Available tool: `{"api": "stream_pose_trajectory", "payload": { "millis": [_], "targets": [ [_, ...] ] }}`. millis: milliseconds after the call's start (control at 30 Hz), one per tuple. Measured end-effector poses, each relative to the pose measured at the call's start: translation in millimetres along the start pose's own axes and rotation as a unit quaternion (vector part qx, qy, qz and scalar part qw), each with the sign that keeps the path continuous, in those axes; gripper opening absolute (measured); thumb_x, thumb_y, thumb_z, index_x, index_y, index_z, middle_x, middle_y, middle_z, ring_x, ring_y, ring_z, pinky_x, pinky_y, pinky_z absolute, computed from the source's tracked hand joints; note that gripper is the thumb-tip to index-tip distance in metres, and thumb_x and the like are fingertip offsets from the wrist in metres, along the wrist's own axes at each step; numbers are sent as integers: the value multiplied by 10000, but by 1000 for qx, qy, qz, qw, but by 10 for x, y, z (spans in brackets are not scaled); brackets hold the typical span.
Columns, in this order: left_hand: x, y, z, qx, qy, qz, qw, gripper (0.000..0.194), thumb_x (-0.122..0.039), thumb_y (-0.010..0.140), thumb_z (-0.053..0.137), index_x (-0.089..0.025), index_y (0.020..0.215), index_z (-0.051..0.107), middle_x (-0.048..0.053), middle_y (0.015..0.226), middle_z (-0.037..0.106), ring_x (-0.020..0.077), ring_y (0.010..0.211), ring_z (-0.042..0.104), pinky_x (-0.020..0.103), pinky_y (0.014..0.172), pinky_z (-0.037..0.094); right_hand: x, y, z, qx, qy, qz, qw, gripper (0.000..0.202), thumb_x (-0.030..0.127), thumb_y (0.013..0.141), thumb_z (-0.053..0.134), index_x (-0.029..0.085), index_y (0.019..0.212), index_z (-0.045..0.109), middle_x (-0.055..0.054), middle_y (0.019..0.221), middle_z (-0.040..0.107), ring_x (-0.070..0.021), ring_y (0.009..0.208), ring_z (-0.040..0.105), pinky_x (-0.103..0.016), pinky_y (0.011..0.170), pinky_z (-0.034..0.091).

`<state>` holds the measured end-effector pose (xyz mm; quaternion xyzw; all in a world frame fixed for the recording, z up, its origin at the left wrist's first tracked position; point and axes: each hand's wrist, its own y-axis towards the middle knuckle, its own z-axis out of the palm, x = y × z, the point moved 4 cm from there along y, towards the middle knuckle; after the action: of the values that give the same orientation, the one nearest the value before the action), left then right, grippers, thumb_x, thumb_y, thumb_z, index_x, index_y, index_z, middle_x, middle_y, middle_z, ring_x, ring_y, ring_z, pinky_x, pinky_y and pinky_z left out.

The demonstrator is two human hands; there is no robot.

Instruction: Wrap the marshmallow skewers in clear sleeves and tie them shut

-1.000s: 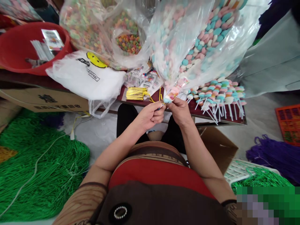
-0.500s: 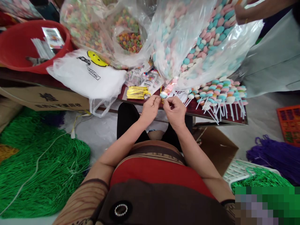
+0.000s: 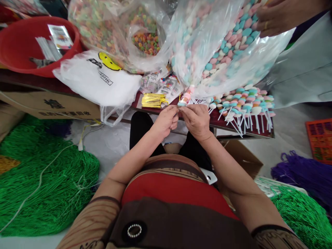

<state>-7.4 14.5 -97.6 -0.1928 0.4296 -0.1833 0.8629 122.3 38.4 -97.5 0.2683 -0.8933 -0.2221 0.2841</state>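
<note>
A candy skewer (image 3: pixel 186 95) with pink, orange and blue pieces, apparently in a clear wrapper, stands out beyond my fingertips at the table's front edge. My left hand (image 3: pixel 166 121) is closed in a pinch at its lower end. From the other side my right hand (image 3: pixel 196 119) pinches the same end, its fingers curled over. The fingertips of both hands meet there and hide what lies between them. Just left of the skewer is a bundle of gold twist ties (image 3: pixel 153 100). Finished-looking candy skewers (image 3: pixel 246 100) on white sticks are heaped to the right.
Large clear bags of ring candy (image 3: pixel 145 43) and pastel candy (image 3: pixel 225 48) stand behind. A white smiley bag (image 3: pixel 101 77) and a red basin (image 3: pixel 15 45) are on the left. Another person's hand (image 3: pixel 276 19) is at upper right. Green cords (image 3: pixel 49 180) cover the floor.
My right hand has turned over, its back now more upward and its elbow farther out. My left fingers have curled in. The other person's hand has moved down and further into view.
</note>
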Motion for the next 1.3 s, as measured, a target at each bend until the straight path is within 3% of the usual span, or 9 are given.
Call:
{"api": "stream_pose_trajectory", "payload": {
  "millis": [167,300,400,567,733,1000,1167,1300],
  "targets": [
    [-25,-27,11,8,-33,19,999,288,-293,967,585,-210,762,401,-142,453,267,8,314,192,138,373,149,2,46,-72,-20,50,10,998,157,362,965,605,270,1025,718,-73,985,709,-228,965,639,-418,900,473],
    [-33,-43,32,20,-62,35,997,314,-302,986,563,-212,756,369,-142,448,261,12,314,202,138,378,160,34,-35,-57,-80,186,139,969,164,393,926,653,233,917,689,-32,859,686,-183,778,617,-358,765,511],
    [7,-49,61,25,-56,35,997,278,-308,987,563,-213,783,400,-142,445,290,15,310,204,152,378,157,89,-105,9,-109,268,205,935,164,389,908,659,233,901,706,-17,857,698,-170,779,630,-335,747,519],
    [77,-60,95,14,-31,34,999,226,-294,991,549,-210,812,441,-139,443,313,14,313,205,148,379,153,160,-113,-5,-143,273,203,929,105,337,888,675,243,878,721,-13,852,702,-167,792,632,-336,766,516],
    [99,-63,96,18,-35,22,999,231,-314,963,600,-209,813,458,-140,459,300,9,324,190,150,377,143,183,-111,-27,-138,261,193,936,109,347,894,659,250,871,703,-17,850,692,-167,792,627,-337,771,520],
    [128,-43,83,61,-59,11,996,240,-318,964,600,-211,814,447,-145,448,296,13,308,189,154,373,145,145,-168,36,-142,334,255,896,89,327,876,664,241,857,665,10,820,653,-139,743,603,-300,743,502],
    [118,-40,71,76,-76,-6,994,290,-295,995,552,-205,758,413,-139,431,274,16,302,198,157,377,156,137,-171,39,-123,340,270,893,166,402,885,656,239,858,642,3,820,663,-149,763,625,-308,766,525],
    [90,-49,81,81,-85,-12,993,286,-270,1011,517,-202,751,419,-138,425,260,18,298,189,156,376,157,130,-198,51,-142,343,274,887,163,410,908,625,250,897,650,-3,826,681,-159,759,658,-319,758,549]
  ]
}}
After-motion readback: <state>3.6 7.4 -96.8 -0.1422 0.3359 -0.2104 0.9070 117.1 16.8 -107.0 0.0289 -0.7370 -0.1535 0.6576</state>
